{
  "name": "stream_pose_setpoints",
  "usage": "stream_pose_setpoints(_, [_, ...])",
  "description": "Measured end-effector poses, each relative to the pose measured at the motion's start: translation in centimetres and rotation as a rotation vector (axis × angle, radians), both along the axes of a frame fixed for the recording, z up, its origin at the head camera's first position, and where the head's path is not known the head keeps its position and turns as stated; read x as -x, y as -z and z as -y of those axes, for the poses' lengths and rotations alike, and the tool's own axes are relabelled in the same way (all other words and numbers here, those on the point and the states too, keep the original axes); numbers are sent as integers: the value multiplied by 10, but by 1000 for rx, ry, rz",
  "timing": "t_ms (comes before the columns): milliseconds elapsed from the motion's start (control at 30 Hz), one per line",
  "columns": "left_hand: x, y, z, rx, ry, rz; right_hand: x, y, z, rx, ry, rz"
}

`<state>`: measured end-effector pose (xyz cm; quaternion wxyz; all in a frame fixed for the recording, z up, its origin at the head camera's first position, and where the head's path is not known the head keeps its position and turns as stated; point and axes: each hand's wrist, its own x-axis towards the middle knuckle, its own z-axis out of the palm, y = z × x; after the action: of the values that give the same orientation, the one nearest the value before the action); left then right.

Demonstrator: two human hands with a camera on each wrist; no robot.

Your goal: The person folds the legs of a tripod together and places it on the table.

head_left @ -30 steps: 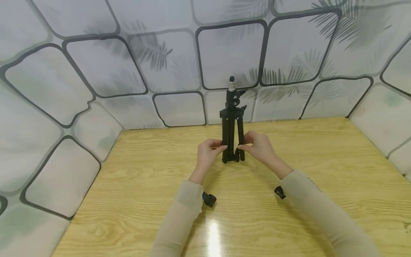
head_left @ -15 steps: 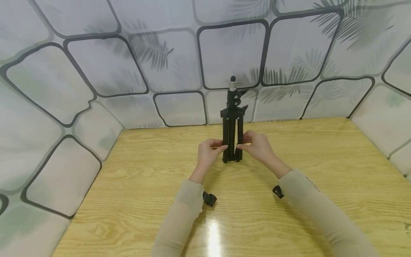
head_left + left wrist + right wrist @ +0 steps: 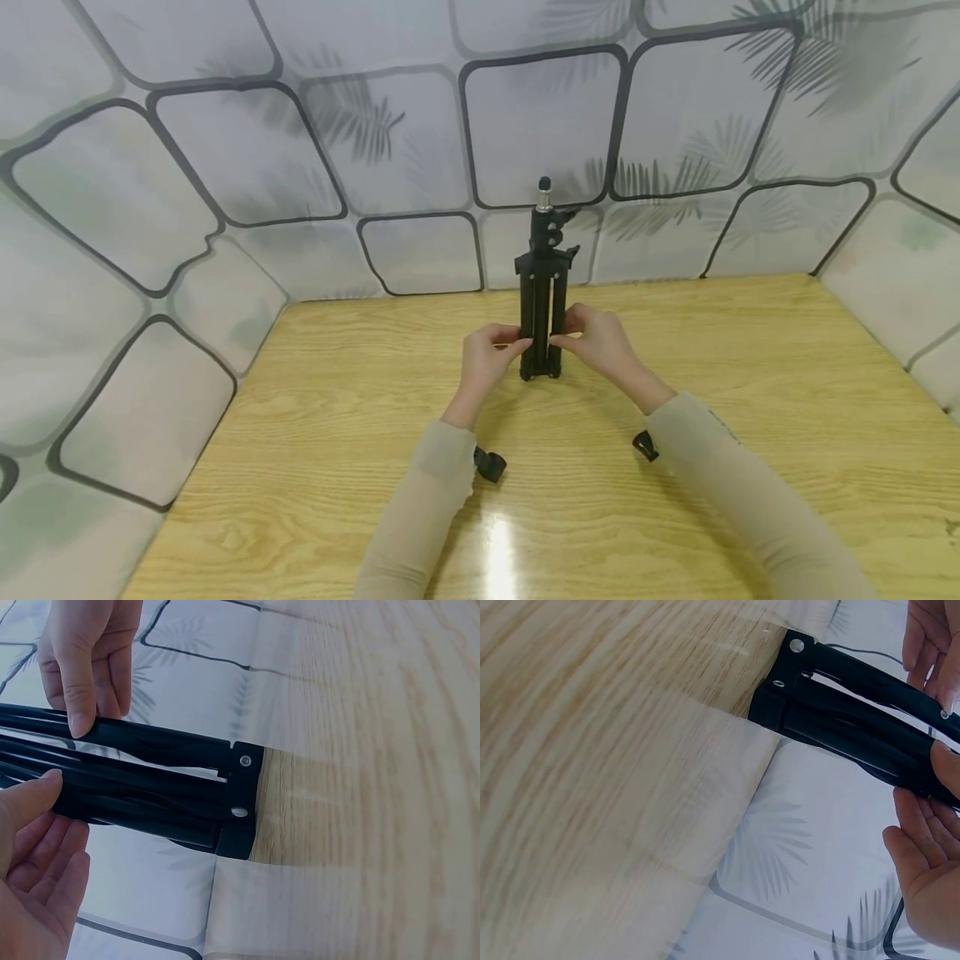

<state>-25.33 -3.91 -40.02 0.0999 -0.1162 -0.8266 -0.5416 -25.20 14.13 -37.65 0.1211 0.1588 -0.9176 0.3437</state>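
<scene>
A black folding tripod stand (image 3: 542,292) with a silver tip stands upright near the back of the table, its legs drawn together. My left hand (image 3: 487,354) pinches the left leg low down between thumb and fingers. On the other side, my right hand (image 3: 600,337) pinches the right leg at about the same height. The left wrist view has the stand's legs (image 3: 150,776) lying close side by side, ending in a riveted foot bracket (image 3: 244,799). In the right wrist view, my right thumb and fingers (image 3: 915,832) are around the near leg.
The wooden table (image 3: 337,467) reaches back to a pale patterned cloth wall (image 3: 420,250), close behind the stand. A small black object (image 3: 490,465) shows beside the left cuff, and another black piece (image 3: 645,446) beside the right cuff.
The right leg, in my right hand's pinch, has swung inward to the left, narrowing the gap to the centre. My left hand keeps its hold almost unmoved.
</scene>
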Motion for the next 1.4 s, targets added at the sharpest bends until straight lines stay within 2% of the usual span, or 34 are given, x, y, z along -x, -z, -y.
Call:
stream_pose_setpoints(133, [1, -2, 1, 18, 7, 12, 2, 0, -2, 8, -23, 2])
stream_pose_setpoints(233, [2, -3, 1, 38, 13, 23, 4, -1, -4, 0, -54, 39])
stream_pose_setpoints(433, [3, -2, 2, 41, 12, 41, 15, 4, -9, -115, -167, 125])
stream_pose_setpoints(633, [4, -1, 2, 43, 13, 42, 28, 11, -8, -171, -266, 236])
stream_pose_setpoints(800, [4, -1, 2, 48, 9, 41, 32, 14, -4, -240, -276, 266])
stream_pose_setpoints(1133, [1, -4, 3, 56, 18, 60, 34, 18, -3, -283, -295, 282])
stream_pose_setpoints(1267, [0, -10, 6, 72, 22, 14, 35, 20, -3, -287, -289, 286])
stream_pose_setpoints(1400, [-2, -27, 8, 40, 10, -75, 35, 20, -3, -280, -289, 285])
